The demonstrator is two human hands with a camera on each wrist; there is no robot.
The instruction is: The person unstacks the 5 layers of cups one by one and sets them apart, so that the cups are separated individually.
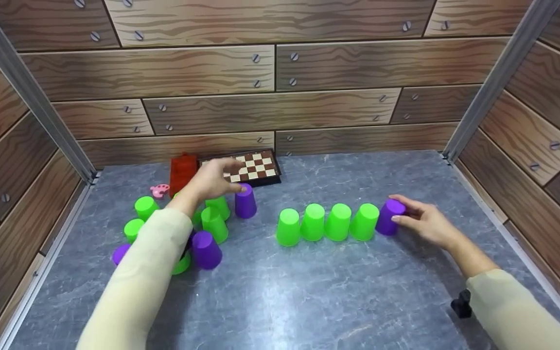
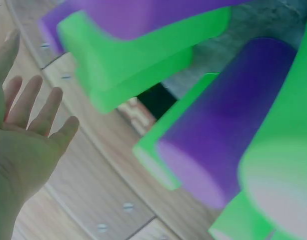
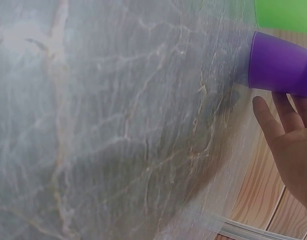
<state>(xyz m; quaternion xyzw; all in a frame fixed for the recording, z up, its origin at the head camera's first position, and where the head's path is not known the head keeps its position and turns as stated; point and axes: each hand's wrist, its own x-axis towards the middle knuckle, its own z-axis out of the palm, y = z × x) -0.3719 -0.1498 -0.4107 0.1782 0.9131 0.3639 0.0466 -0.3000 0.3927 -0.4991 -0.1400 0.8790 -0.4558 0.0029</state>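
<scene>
Four green cups stand upside down in a row, from the leftmost green cup (image 1: pixel 288 228) to the rightmost (image 1: pixel 363 222). At the row's right end my right hand (image 1: pixel 429 224) holds a purple cup (image 1: pixel 389 218), thumb on the near side and fingers round the far side. My left hand (image 1: pixel 212 180), fingers spread, hovers over the left cluster. Its thumb overlaps the top of another purple cup (image 1: pixel 246 203) in the head view. Beside that stand green cups (image 1: pixel 214 224) and a nearer purple cup (image 1: pixel 206 251). The left sleeve hides part of the cluster.
Behind the left hand lie a checkered game board (image 1: pixel 258 167) and a red box (image 1: pixel 183 174), with a small pink object (image 1: pixel 160 190) beside them. More green cups (image 1: pixel 146 207) stand at far left. Wood-patterned walls (image 1: pixel 275 68) enclose the grey marbled surface (image 1: pixel 280 301).
</scene>
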